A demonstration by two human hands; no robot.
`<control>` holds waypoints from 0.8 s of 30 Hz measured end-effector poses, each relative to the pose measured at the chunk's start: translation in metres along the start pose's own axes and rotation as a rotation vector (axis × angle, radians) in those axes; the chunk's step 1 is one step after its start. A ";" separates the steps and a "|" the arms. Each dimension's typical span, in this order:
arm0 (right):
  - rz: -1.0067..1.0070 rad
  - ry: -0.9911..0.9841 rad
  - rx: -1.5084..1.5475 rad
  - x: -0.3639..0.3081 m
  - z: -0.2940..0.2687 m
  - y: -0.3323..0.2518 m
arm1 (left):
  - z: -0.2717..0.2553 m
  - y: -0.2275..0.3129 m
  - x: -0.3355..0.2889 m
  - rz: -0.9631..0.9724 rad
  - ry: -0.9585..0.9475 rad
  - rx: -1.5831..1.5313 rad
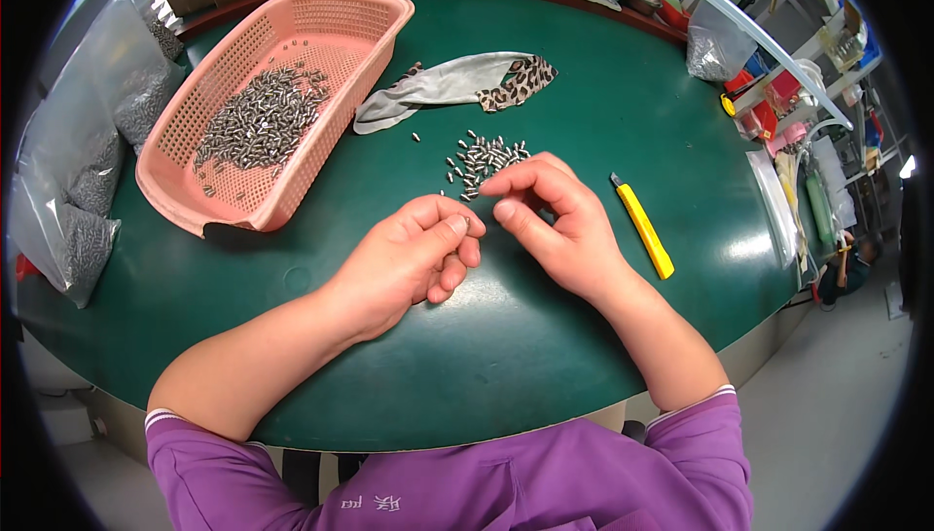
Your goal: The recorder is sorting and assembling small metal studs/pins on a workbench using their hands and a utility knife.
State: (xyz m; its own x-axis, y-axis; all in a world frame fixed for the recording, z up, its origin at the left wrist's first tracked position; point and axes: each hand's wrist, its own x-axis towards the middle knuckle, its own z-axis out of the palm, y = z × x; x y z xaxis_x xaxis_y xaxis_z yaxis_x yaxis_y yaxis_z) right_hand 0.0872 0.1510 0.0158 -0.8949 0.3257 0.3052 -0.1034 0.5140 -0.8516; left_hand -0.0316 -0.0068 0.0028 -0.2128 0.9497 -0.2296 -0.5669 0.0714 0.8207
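The person works at a green bench [409,375] with a loose pile of small metal pieces [486,153] just beyond the fingertips. The left grip [404,249] pinches between thumb and forefinger what looks like one small metal piece [467,222], mostly hidden by the skin, with the other fingers curled beneath. The right grip [559,229] hovers beside it, thumb and forefinger parted, with nothing visible between them; its forefinger is close to the near edge of the pile.

The pieces look short, rounded and shiny. Each is probably very light, fully stiff and hard to damage, but the smooth, curved surface is likely slippery and apt to roll or shoot out of a careless pinch. The best hold seems to be across the middle of the body, thumb pad against fingertip, leaving both ends free. Strays at the pile's edge should be easier to pick singly than those lying against one another.

Many similar pieces lie in the pink basket [180,127] to the left, whose thin, perforated walls probably flex a little. A grey cloth [438,88] with a spotted end lies beyond the pile, limp and soft, and a yellow cutter [642,224] rests right of the right grip.
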 end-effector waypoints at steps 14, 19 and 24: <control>-0.178 0.034 -0.640 0.005 -0.005 0.015 | 0.003 0.004 -0.002 -0.025 0.038 -0.085; -0.110 0.019 -0.650 0.004 -0.005 0.012 | 0.002 0.003 0.000 -0.036 0.036 -0.053; -0.039 -0.040 -0.453 0.003 -0.004 -0.003 | 0.004 0.003 -0.001 -0.035 0.052 -0.033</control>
State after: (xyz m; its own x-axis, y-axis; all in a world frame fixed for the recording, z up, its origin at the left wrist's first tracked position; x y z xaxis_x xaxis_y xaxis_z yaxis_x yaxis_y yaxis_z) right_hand 0.0864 0.1539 0.0206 -0.9111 0.2725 0.3093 0.0547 0.8236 -0.5646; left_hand -0.0299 -0.0067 0.0074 -0.2332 0.9295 -0.2858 -0.6007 0.0934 0.7940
